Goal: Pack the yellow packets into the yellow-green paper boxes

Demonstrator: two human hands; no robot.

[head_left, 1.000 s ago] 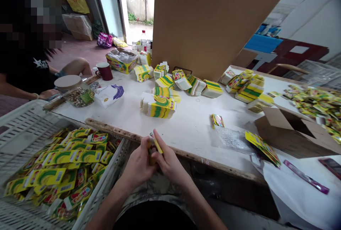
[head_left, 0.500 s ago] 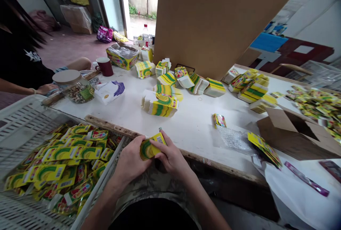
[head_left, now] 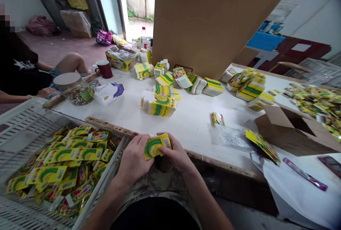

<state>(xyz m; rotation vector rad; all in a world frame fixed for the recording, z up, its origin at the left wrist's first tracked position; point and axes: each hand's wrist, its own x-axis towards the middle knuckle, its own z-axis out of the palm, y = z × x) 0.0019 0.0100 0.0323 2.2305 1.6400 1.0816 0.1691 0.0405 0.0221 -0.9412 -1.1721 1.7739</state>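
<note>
by the near wooden edge [head_left: 226, 167] of the tabletop [head_left: 186, 125], a small yellow carton [head_left: 154, 147] is pinched between left hand [head_left: 135, 157] and right hand [head_left: 178, 155]; it could be creased by too hard a squeeze, or dropped past the edge by a loosened hold. room for moving is left ahead, before a carton stack [head_left: 161, 109]; leftward, movement is limited by the crate rim [head_left: 106, 175]

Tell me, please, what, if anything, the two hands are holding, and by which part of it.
A yellow box: the left hand grips its left end, the right hand its barcoded right end, thumb on the printed face.
</note>
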